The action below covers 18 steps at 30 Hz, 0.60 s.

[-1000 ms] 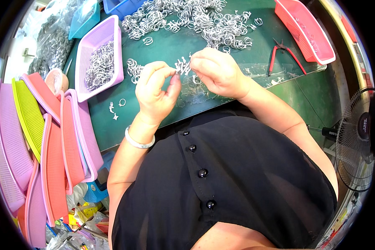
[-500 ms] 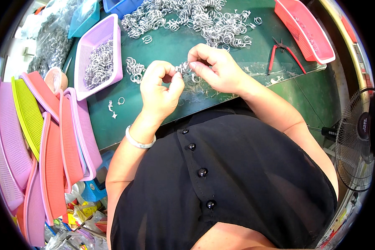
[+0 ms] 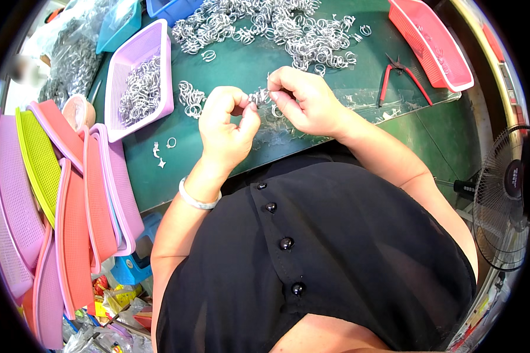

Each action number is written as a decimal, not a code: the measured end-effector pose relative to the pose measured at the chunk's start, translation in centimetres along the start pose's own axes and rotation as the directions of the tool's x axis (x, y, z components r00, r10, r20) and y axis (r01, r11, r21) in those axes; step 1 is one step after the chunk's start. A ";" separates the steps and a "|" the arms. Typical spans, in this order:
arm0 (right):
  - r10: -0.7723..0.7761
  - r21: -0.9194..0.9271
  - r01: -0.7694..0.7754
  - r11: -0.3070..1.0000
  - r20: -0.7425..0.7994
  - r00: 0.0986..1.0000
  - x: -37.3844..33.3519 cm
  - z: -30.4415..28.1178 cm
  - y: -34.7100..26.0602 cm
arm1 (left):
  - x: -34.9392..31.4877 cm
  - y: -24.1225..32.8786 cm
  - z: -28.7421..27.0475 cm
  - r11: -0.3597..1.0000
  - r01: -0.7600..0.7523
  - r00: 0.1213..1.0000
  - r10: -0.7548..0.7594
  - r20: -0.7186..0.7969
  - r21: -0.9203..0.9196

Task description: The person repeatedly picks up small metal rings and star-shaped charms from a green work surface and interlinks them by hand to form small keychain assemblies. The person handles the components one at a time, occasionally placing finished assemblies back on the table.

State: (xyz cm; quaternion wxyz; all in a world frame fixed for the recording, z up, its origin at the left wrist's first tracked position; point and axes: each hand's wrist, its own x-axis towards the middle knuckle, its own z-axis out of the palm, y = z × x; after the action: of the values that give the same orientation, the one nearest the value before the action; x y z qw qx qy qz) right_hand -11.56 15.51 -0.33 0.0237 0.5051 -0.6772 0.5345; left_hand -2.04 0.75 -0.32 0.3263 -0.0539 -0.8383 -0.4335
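Note:
Between finger and thumb, my left hand (image 3: 225,126) pinches a small row of silver rings (image 3: 256,97) above the near part of the green table. My right hand (image 3: 312,106) is closed in a pinch at the right end of that row, its fingertips touching the rings. Exactly which ring it grips is too small to make out. Partly hidden under my right hand, another ring (image 3: 277,111) shows on the table. Left of my left hand lies a small cluster of rings (image 3: 191,99). Nearer the front edge are a few loose silver pieces (image 3: 161,163).
A big heap of rings (image 3: 277,29) covers the far table. Rings fill a purple basket (image 3: 166,76) at left; a pink basket (image 3: 462,82) stands far right beside red-handled pliers (image 3: 386,82). Stacked baskets (image 3: 73,235) crowd the left side, a fan (image 3: 500,200) the right.
My right hand has shifted slightly downward and its fingertips have moved at the end of the ring row. My left hand is nearly still. A pale blur has appeared at the far left.

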 end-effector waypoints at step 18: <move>-0.245 -0.060 0.242 0.969 -0.058 0.968 -0.1 0.1 0.7 | -0.3 -0.1 -0.7 0.899 -0.364 0.929 0.368 0.031 0.245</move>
State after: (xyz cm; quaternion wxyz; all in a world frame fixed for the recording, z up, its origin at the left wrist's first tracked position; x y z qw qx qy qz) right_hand -11.98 15.42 -0.88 0.1242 0.5661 -0.6228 0.5256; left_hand -1.52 0.20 -0.29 0.4126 -0.1659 -0.8579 -0.2573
